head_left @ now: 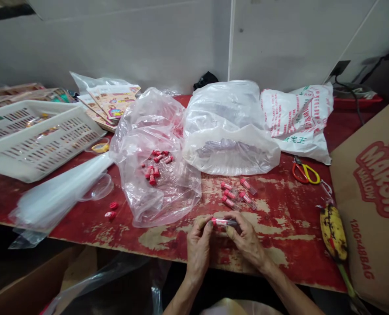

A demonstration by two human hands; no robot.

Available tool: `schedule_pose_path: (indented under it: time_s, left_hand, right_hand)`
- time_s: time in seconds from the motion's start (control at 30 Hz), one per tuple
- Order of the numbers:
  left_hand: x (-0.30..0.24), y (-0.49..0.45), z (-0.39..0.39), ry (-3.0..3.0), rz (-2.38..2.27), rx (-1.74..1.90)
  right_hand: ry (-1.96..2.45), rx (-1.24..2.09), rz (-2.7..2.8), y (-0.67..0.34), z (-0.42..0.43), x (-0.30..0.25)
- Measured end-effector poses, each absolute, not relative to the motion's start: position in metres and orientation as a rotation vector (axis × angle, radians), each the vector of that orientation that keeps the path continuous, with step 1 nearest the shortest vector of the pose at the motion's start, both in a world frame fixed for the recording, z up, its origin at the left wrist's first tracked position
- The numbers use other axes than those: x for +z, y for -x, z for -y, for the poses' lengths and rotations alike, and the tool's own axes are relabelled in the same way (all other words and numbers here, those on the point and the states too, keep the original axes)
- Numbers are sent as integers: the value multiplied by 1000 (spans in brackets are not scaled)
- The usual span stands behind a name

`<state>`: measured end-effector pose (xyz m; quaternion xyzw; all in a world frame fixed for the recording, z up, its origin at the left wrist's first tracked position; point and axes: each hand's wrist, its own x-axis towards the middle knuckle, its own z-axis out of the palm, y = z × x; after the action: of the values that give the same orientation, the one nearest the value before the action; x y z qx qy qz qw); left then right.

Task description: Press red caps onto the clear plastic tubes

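Your left hand (pixel 198 250) and right hand (pixel 247 236) pinch a clear tube (pixel 225 222) between them, long axis crosswise, pink end nearer the left, above the desk (pixel 296 262).

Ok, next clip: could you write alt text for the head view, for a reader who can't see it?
The left hand and right hand hold a small pink-capped tube over a worn red table. More capped tubes lie just ahead, beside a clear bag holding loose pink caps.
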<state>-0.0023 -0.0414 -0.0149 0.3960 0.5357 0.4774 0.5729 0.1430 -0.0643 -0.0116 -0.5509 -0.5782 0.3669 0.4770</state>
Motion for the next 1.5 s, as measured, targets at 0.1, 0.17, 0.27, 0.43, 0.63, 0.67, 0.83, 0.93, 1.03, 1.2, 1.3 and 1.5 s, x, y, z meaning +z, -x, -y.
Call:
schedule_pose_path:
  time_s: [0.1, 0.17, 0.27, 0.43, 0.63, 0.67, 0.83, 0.93, 1.03, 1.2, 1.3, 1.5]
  left_hand:
    - [-14, 1, 49, -1013, -1255, 1085]
    - [-14, -1, 53, -1054, -1254, 1102]
    - [-18, 0, 55, -1121, -1231, 1111]
    - [-21, 17, 29, -1453, -1192, 937]
    - [0, 64, -58, -1980, -2092, 752]
    - [4, 73, -75, -1971, -2205, 703]
    - [6, 109, -142, -1869, -2437, 583]
    - [-1, 119, -161, -1847, -2452, 522]
    - [-5, 124, -162, -1877, -2428, 521]
    - [5, 113, -117, -1852, -2148, 1041]
    - [5, 91, -70, -1537, -1678, 1227]
    - [-37, 55, -8, -1288, -1328, 1321]
  right_hand:
    - [1326, 855, 1421, -134, 66, -22]
    - [1322, 779, 1403, -126, 68, -30]
    - [1356, 639, 1382, -118, 71, -41]
    - [1422, 444, 1653, -121, 64, -52]
    - [1491, -137, 1970, -122, 44, -56]
    - [1517, -189, 1987, -121, 42, -56]
    - [1538, -255, 1991, -117, 43, -49]
    - [1514, -214, 1998, -125, 36, -41]
    - [1528, -175, 2007, -142, 12, -32]
    - [1804, -22, 1998, -175, -71, -20]
    - [1881, -21, 1960, -178, -129, -15]
    - [1919, 34, 2013, -144, -218, -11]
